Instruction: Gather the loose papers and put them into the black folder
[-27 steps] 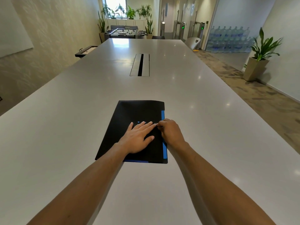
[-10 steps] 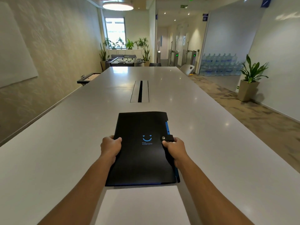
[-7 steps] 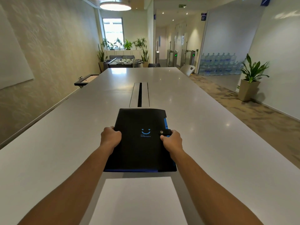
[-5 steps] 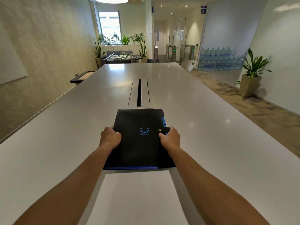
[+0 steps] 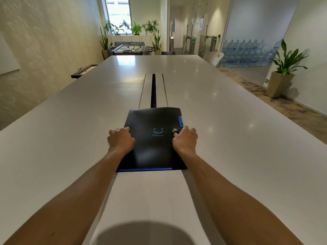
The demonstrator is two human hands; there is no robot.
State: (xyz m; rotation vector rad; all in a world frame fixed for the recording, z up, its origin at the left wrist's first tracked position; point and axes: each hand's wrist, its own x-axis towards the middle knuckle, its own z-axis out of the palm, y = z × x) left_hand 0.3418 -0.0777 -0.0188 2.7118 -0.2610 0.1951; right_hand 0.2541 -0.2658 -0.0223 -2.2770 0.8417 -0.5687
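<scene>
The black folder [image 5: 154,138] is closed, with a blue smile logo, a snap strap on its right side and blue edges showing. It lies flat on the white table [image 5: 238,138], its far end over the table's central slot. My left hand [image 5: 120,140] grips its left edge and my right hand [image 5: 184,139] grips its right edge by the snap. A white sheet of paper [image 5: 150,195] lies on the table between my forearms, just in front of the folder's near edge.
The cable slot [image 5: 153,89] runs down the table's middle beyond the folder. A white chair [image 5: 213,58] stands at the far right corner. A potted plant [image 5: 281,75] and water bottles [image 5: 246,53] are off to the right; a foosball table [image 5: 131,48] stands beyond the far end.
The folder was fastened, then gripped at both edges and moved farther away over the cable slot. A white sheet came into view in front of it.
</scene>
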